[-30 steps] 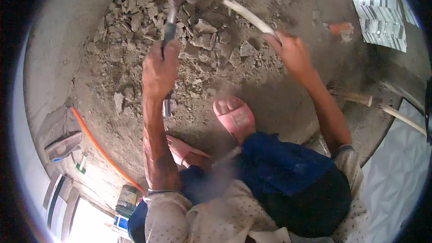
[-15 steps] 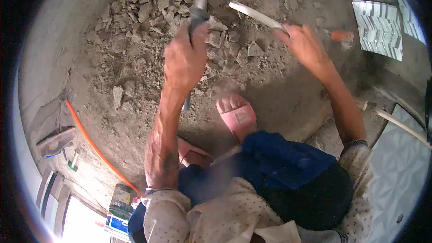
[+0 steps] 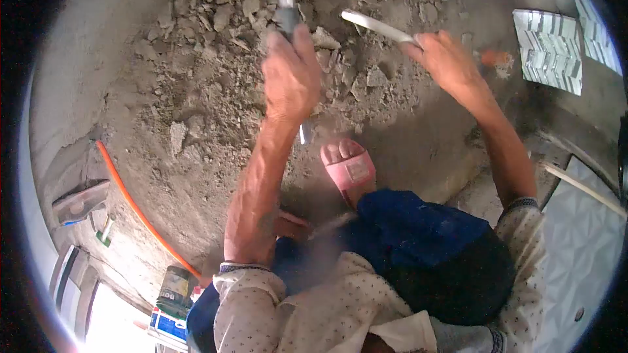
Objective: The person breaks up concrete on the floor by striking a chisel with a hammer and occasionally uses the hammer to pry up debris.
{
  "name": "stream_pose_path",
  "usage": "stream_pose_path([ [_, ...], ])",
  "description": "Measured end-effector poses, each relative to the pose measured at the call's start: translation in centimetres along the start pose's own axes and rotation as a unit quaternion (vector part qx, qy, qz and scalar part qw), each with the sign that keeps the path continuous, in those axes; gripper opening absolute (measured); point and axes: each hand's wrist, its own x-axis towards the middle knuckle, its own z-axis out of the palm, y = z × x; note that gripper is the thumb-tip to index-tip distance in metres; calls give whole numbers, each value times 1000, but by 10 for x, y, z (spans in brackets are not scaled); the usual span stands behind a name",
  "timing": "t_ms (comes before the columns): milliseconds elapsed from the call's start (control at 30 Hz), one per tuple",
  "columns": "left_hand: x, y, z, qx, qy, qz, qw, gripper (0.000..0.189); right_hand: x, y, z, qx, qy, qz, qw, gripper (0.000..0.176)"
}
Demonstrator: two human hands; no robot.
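My left hand is closed around the dark grip of a hammer, raised over the broken concrete; the hammer's head is cut off at the top edge. My right hand holds a pale, flat chisel that slants down to the left, its tip among the rubble. Chunks of grey concrete lie scattered on the dusty floor under both hands. My foot in a pink sandal rests just below the hammer hand.
An orange hose runs along the floor at the left beside a wall opening. A can stands at the lower left. A patterned tile sheet lies at the upper right, and a white panel fills the right.
My left hand has swung the hammer from the left toward the centre and higher. The right hand with the chisel has stayed nearly in place. The view has shifted slightly.
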Motion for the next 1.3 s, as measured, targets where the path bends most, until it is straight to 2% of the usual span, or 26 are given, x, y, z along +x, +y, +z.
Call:
stream_pose_path([
  [33, -4, -30, 19, 131, -19, 146, 980, 31, 3, -1, -4, -5, -5, -3, 1000, 36],
  [67, -4, -46, 27, 260, -38, 282, 923, 28, 4, 0, -5, -9, -11, -6, 1000, 36],
  [100, -5, -44, 24, 127, -89, 222, 963, 20, 5, -1, -5, -12, -20, -7, 1000, 36],
  [200, 4, -32, -6, -24, -96, 42, 994, 16, 0, -2, -5, 25, -33, 46, 998, 35],
  [267, 0, -32, 1, -4, 16, 79, 997, 18, -4, 3, 5, 26, -28, 21, 999, 36],
  [333, 6, -2, 4, -78, 65, -55, 993, 19, -2, 6, 5, 4, -6, 8, 1000, 36],
  [400, -3, -19, 20, 20, 1, 45, 999, 27, -4, 1, 2, -37, 11, 4, 999, 37],
  [467, -8, -40, 30, 161, -101, 222, 956, 22, -3, -4, -4, -28, 8, 6, 1000, 36],
  [500, 0, -25, 1, 90, -163, 139, 973, 24, -4, -4, -2, -23, 0, 11, 1000, 36],
  [600, 7, -16, -11, -44, -85, -3, 995, 24, -5, 12, 17, -27, 7, 29, 999, 35],
  [667, 2, -27, 23, -2, 36, 93, 995, 20, -7, 10, 12, -25, 5, 21, 999, 36],
  [767, -7, -47, 44, 90, 4, 217, 972, 20, -4, -3, -8, -40, -48, 31, 998, 36],
  [800, -3, -50, 31, 104, -21, 249, 963, 20, -2, -9, -12, -46, -78, 39, 995, 36],
  [867, 9, -49, 3, 121, -86, 314, 938, 20, 3, -15, -17, -31, -82, 70, 994, 36],
  [900, 11, -45, 2, 14, -108, 158, 982, 29, -2, -15, -14, -23, -94, 91, 991, 36],
  [933, 6, -32, 1, -31, -56, 68, 996, 32, -9, -11, -6, -22, -82, 67, 994, 36],
  [1000, 9, 9, 1, -112, 69, -90, 987, 36, -10, 3, 2, -25, -22, 18, 999, 35],
  [1033, 4, 16, 4, -153, 45, -154, 975, 41, -10, 1, 0, -25, -30, 20, 999, 36],
  [1133, -6, -17, 29, -12, -158, -70, 985, 40, -5, -13, -16, -41, -96, 53, 993, 35],
  [1167, -4, -51, 42, 26, -170, 65, 983, 37, -3, -14, -15, -35, -72, 54, 995, 35],
  [1233, 7, -19, -2, -7, -159, -12, 987, 32, -10, -11, -7, -24, -37, 74, 996, 35],
  [1267, 6, -7, -14, -27, -158, -56, 986, 30, -16, -9, -3, -32, -50, 66, 996, 35],
  [1300, 5, -19, 8, -75, -34, -13, 997, 28, -17, -7, -3, -41, -55, 57, 996, 35],
])
